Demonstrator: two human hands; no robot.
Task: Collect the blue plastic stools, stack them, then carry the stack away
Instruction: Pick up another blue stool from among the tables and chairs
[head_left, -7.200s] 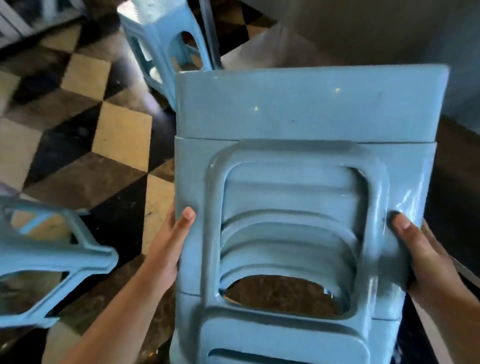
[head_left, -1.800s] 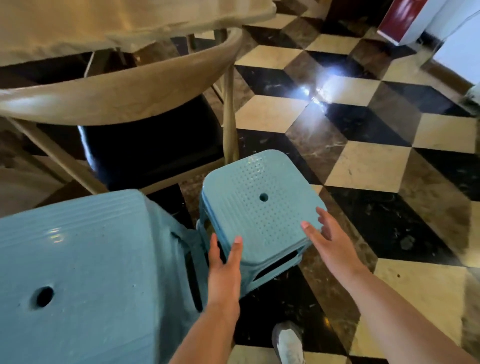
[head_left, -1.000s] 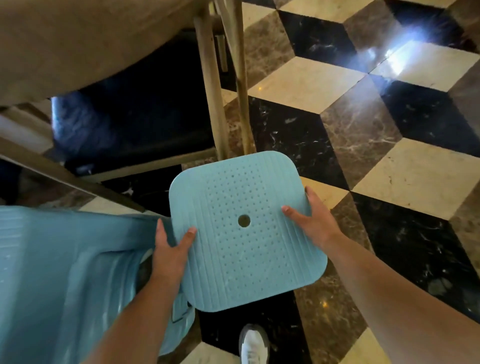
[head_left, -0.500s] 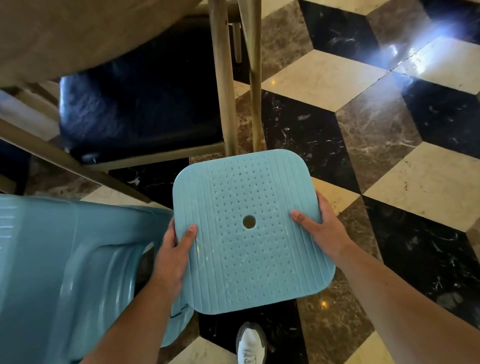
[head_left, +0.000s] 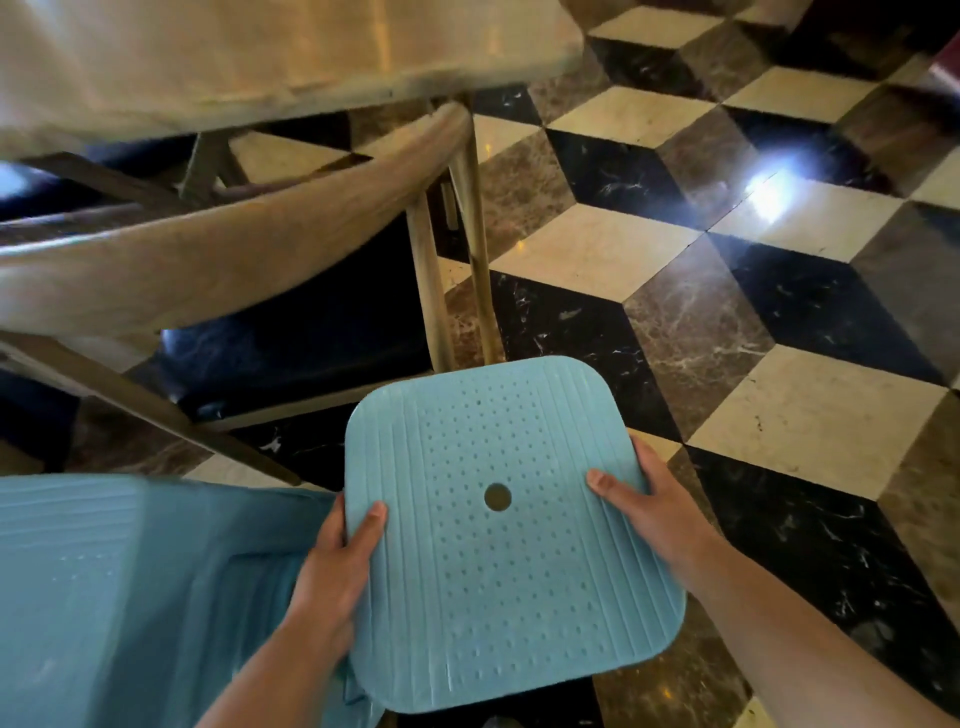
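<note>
A blue plastic stool (head_left: 498, 561) fills the lower middle of the head view, its dotted square seat with a centre hole facing up at me. My left hand (head_left: 337, 566) grips the seat's left edge, thumb lying on top. My right hand (head_left: 644, 509) grips the right edge the same way. Its legs are hidden under the seat. A stack of blue stools (head_left: 130, 597) stands at the lower left, close against my left hand.
A wooden chair (head_left: 218, 270) with a curved back and dark seat stands just beyond the stool, under a cloth-covered table (head_left: 260, 67). Checkered marble floor (head_left: 727, 322) spreads to the right, with a bright light glare on it.
The stool has come up closer to me, held by both hands. The view has tilted up, showing more of the chair back and table.
</note>
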